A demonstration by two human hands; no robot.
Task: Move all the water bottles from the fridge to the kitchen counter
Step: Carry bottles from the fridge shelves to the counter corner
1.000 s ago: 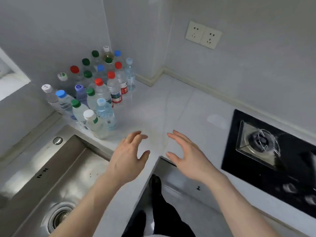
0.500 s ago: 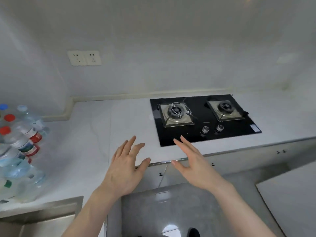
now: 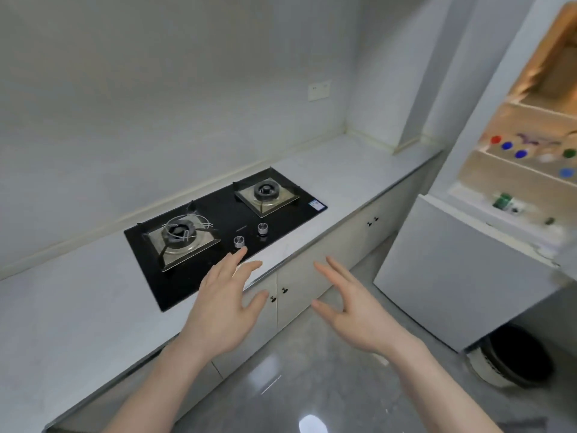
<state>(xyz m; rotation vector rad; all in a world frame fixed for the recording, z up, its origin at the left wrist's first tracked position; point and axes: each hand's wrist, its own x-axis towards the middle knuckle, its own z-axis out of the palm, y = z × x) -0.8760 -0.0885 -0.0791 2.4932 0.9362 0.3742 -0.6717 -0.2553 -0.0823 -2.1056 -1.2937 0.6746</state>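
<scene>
The fridge (image 3: 446, 276) stands open at the right, its lit shelves showing. Several water bottles (image 3: 520, 153) with red, blue, white and green caps stand on a shelf there, blurred; another green-capped bottle (image 3: 502, 201) lies lower down. My left hand (image 3: 223, 307) hovers with spread fingers over the front edge of the white kitchen counter (image 3: 78, 301), holding nothing. My right hand (image 3: 349, 304) is held out beside it over the floor, fingers relaxed and empty. The bottles set on the counter are out of view.
A black two-burner gas hob (image 3: 218, 226) with two knobs is set into the counter. Cabinet doors (image 3: 299, 289) run below the counter edge. A dark waste bin (image 3: 512, 357) stands on the grey floor under the fridge door. Grey walls enclose the corner.
My view has swung right, from the bottle cluster by the sink past the hob to the open fridge. Both hands stay raised, spread and empty.
</scene>
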